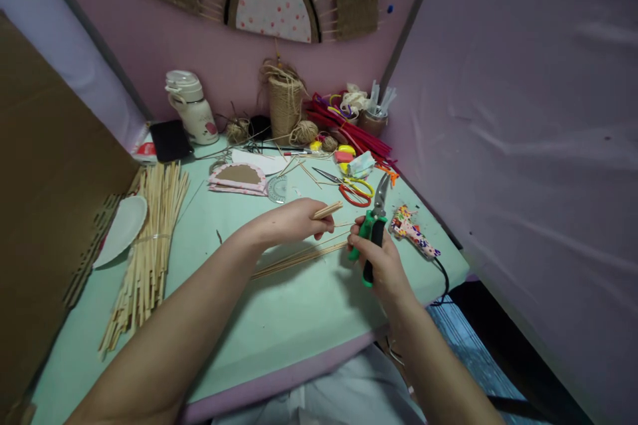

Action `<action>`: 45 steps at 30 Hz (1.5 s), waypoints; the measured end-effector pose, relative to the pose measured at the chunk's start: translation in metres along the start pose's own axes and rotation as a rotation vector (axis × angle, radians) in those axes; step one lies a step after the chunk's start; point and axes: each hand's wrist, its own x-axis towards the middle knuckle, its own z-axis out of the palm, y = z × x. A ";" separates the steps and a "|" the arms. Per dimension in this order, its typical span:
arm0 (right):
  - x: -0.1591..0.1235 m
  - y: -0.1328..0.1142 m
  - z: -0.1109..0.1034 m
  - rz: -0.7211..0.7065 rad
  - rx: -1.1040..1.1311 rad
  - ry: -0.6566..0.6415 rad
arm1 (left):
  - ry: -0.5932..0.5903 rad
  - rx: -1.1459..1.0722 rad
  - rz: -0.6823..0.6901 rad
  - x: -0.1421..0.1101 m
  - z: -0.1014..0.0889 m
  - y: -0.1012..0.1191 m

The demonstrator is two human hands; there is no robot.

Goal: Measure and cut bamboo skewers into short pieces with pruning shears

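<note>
My left hand (300, 219) is closed around a small bunch of short wooden sticks (327, 211), their ends poking out past the fingers toward the right. Green-and-black pruning shears (375, 232) are gripped in my right hand (381, 259), blades pointing up and away from me; whether the blades are parted is hard to make out. Several long thin sticks (299, 260) lie on the table beneath both hands. Just beyond my hands rest scissors with red and yellow handles (356, 194).
A tied bundle of sticks (149, 246) and a white paper plate (122, 229) lie at left. A patterned glue gun (413, 231) with a black cord sits at right. Along the back stand a white bottle (193, 109), a twine spool (286, 106) and red stems (353, 129).
</note>
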 end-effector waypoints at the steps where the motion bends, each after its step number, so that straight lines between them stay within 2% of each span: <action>1: 0.003 -0.002 0.003 -0.017 -0.021 0.019 | 0.006 0.010 -0.002 -0.001 0.001 0.002; 7: 0.015 -0.007 0.017 -0.090 -0.046 0.053 | 0.030 0.032 0.038 -0.001 0.001 0.006; 12: 0.021 -0.007 0.024 -0.097 -0.008 0.108 | 0.038 0.046 0.035 0.002 0.004 0.000; 20: 0.021 -0.014 0.028 -0.084 -0.049 0.138 | 0.038 0.082 0.003 0.002 0.003 0.007; 29: 0.025 -0.007 0.020 -0.098 -0.044 0.174 | 0.025 0.058 0.013 0.003 0.003 -0.001; 35: 0.019 -0.009 0.008 -0.094 -0.062 0.136 | 0.048 0.074 -0.021 0.001 -0.001 0.000; 40: 0.007 -0.010 -0.003 -0.084 -0.127 0.102 | 0.108 0.242 -0.110 0.001 0.001 -0.004; 45: -0.003 -0.007 -0.013 -0.067 -0.177 0.066 | 0.103 0.485 -0.131 0.010 0.021 -0.013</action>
